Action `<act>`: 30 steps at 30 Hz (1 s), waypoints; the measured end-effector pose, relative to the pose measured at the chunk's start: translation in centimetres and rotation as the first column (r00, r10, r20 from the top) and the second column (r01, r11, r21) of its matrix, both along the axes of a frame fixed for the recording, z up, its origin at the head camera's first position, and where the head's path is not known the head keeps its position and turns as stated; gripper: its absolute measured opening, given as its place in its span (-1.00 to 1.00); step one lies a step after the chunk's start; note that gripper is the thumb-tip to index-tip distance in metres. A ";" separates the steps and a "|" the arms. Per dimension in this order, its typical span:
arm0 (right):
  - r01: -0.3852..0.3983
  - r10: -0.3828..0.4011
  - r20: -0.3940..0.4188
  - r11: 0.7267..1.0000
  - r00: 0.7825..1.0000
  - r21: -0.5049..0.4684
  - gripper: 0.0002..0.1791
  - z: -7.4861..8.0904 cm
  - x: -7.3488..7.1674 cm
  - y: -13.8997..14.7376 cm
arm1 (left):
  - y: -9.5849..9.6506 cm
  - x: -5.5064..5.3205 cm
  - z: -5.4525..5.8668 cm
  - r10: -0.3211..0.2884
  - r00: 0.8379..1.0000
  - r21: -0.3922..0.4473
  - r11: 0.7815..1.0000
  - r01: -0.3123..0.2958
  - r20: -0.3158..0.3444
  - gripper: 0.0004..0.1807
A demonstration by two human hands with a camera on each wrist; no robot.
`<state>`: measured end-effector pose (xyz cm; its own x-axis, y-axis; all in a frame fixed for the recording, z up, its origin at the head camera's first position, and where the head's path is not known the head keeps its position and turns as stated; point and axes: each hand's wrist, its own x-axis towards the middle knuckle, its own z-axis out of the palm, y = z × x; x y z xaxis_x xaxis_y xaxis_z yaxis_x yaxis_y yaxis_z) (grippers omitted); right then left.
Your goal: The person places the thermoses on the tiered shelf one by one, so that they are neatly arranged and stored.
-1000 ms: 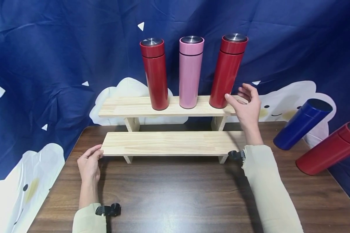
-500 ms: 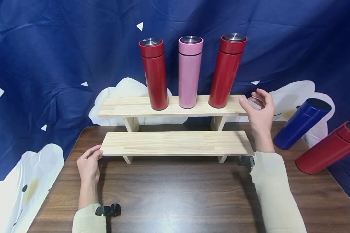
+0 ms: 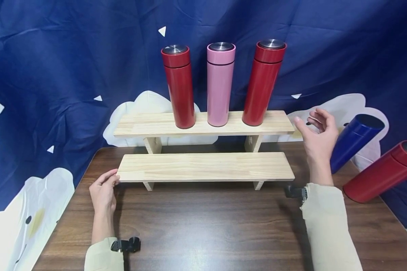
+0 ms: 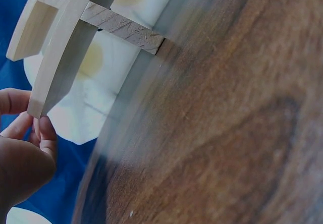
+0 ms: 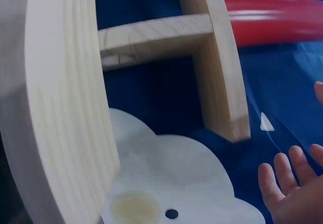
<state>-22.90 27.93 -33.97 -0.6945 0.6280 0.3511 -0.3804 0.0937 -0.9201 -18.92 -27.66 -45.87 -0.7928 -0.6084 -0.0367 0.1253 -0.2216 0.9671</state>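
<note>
A two-step pale wooden rack stands on the table, its lower board (image 3: 203,166) in front of the raised upper board (image 3: 139,123). My left hand (image 3: 103,192) pinches the left end of the lower board between thumb and fingers, as the left wrist view also shows. On the upper board a red thermos (image 3: 180,90), a pink thermos (image 3: 220,88) and another red thermos (image 3: 262,86) stand upright in a row. Right of the rack, my right hand (image 3: 320,139) hovers with loosely bent fingers around nothing, overlapping a blue thermos (image 3: 354,137) in the head view.
At the table's right side, another red thermos (image 3: 381,173) stands near the blue one. The dark brown wooden table (image 3: 196,226) reaches towards me in front of the rack. Behind hangs a blue cloth (image 3: 88,56) printed with white clouds and triangles.
My right hand has left the right-hand red thermos on the upper board and moved right, towards the blue thermos. My left hand keeps its place at the lower board's end.
</note>
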 end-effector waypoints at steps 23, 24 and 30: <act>0.183 -0.183 -0.036 0.983 0.983 0.007 -0.37 1.4 3.3 4.4 | 0.1 0.1 0.0 -0.002 1.000 -0.007 1.000 0.002 0.030 -0.77; 0.195 -0.195 -0.035 0.981 0.980 0.010 -0.37 1.5 3.4 4.6 | 0.1 0.1 0.0 -0.002 1.000 -0.011 1.000 0.003 0.031 -0.78; 0.298 -0.293 -0.055 0.948 0.954 0.109 -0.40 2.3 3.9 5.5 | 0.1 0.0 0.2 -0.004 1.000 -0.002 1.000 0.004 0.025 -0.78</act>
<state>-18.98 33.40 -31.69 -0.4690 0.7570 0.4550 -0.3535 0.3112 -0.8822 -18.94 -27.58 -45.71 -0.7939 -0.6055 -0.0551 0.1007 -0.2204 0.9702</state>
